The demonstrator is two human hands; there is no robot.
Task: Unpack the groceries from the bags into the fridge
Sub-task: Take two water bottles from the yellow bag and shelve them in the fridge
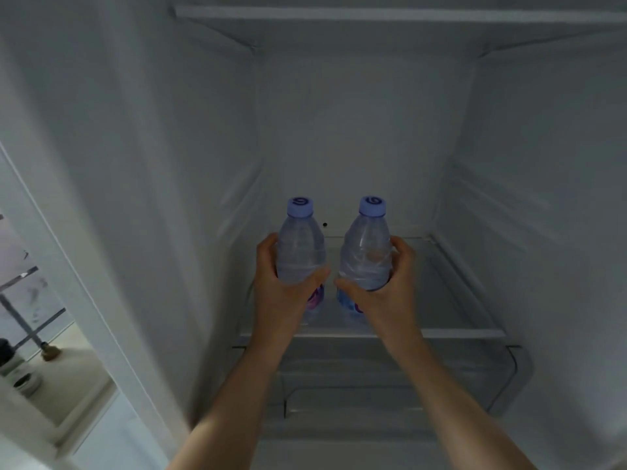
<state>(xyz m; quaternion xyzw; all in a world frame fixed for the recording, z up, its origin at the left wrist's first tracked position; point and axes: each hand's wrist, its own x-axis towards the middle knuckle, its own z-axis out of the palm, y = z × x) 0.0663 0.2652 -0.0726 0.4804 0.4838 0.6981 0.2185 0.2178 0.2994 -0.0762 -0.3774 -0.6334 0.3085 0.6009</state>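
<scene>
Two water bottles are held upright over the fridge shelf (441,332) at six o'clock: the left bottle (300,247) is gripped by the left hand (281,286), the right bottle (368,249) by the right hand (390,286). Nothing else is seen inside, so little looks done yet.

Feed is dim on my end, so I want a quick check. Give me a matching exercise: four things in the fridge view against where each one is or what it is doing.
Things:
1. left hand
2. right hand
3. glass shelf
4. clear drawer

States:
A. grips the bottle with the blue label
B. sits below the shelf's front edge
C. grips the bottle with the pink and purple label
D. lies under both bottles

Pairs: 1-C, 2-A, 3-D, 4-B
</scene>
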